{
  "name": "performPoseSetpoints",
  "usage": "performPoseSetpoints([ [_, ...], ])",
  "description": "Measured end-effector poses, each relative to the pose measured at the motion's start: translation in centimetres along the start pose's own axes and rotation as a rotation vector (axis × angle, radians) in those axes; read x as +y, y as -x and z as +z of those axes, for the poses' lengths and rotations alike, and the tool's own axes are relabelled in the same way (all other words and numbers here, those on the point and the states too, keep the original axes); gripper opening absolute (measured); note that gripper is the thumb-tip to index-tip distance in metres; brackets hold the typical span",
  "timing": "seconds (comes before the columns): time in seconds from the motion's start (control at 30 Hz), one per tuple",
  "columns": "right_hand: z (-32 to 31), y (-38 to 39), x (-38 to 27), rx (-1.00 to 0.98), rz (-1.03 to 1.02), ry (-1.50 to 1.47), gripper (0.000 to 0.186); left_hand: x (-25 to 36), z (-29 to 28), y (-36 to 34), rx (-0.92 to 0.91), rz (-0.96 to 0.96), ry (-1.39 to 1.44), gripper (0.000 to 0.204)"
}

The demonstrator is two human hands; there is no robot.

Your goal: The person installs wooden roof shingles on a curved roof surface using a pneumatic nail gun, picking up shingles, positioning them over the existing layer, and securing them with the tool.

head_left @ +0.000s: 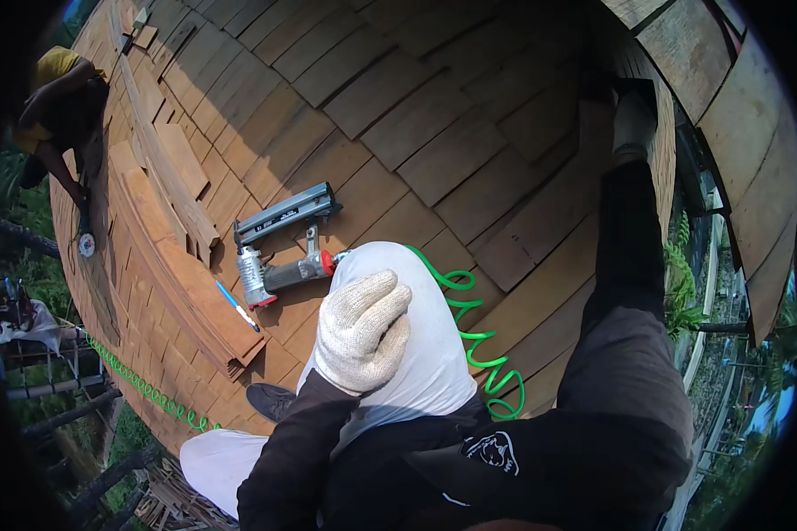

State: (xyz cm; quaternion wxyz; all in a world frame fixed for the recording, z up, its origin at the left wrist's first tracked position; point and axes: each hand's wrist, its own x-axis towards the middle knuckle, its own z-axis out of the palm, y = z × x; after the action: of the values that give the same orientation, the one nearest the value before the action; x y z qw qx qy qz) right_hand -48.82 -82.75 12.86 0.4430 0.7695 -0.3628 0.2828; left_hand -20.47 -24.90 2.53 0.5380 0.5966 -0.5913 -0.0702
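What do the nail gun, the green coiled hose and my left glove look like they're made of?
Nail gun: mostly metal, judging by its silvery sheen; its duller handle may be rubber-covered.
Green coiled hose: probably plastic, bright and smooth, holding springy loops.
Left glove: seemingly knitted cotton or blend, matte off-white with visible knit texture.

Nail gun (279, 276) right of shingle stack (186, 288); pen (237, 306) apparently on stack.
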Motion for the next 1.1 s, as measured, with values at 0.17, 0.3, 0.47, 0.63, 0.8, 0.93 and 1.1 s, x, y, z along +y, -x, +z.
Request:
performPoseSetpoints([
  [0.17,-1.2,0.9,-1.1,-0.411,0.148,0.271,0.022,0.2,0.3,0.1,0.001,-0.005,-0.006,0.045],
  [0.3,-3.7,0.8,-3.1,-0.341,0.321,0.161,0.025,0.4,0.1,-0.2,0.001,0.011,-0.022,0.044],
  [0.47,-5.2,0.9,-3.7,-0.429,0.448,0.133,0.025,0.3,0.0,-0.2,0.012,0.021,-0.027,0.043],
  [0.63,-5.7,2.5,-2.1,-0.470,0.286,0.094,0.019,0.3,0.2,-0.2,0.019,0.038,-0.030,0.043],
  [0.8,-5.5,3.3,-2.0,-0.465,0.221,-0.128,0.019,0.2,-0.1,-0.2,0.019,0.038,-0.037,0.042],
  [0.93,-2.0,5.1,1.2,-0.498,0.206,-0.207,0.021,0.4,0.2,-0.4,0.025,0.038,-0.014,0.042],
  [1.1,-1.4,4.6,2.6,-0.377,0.163,-0.250,0.022,0.4,0.2,-0.1,0.041,0.034,-0.012,0.040],
])
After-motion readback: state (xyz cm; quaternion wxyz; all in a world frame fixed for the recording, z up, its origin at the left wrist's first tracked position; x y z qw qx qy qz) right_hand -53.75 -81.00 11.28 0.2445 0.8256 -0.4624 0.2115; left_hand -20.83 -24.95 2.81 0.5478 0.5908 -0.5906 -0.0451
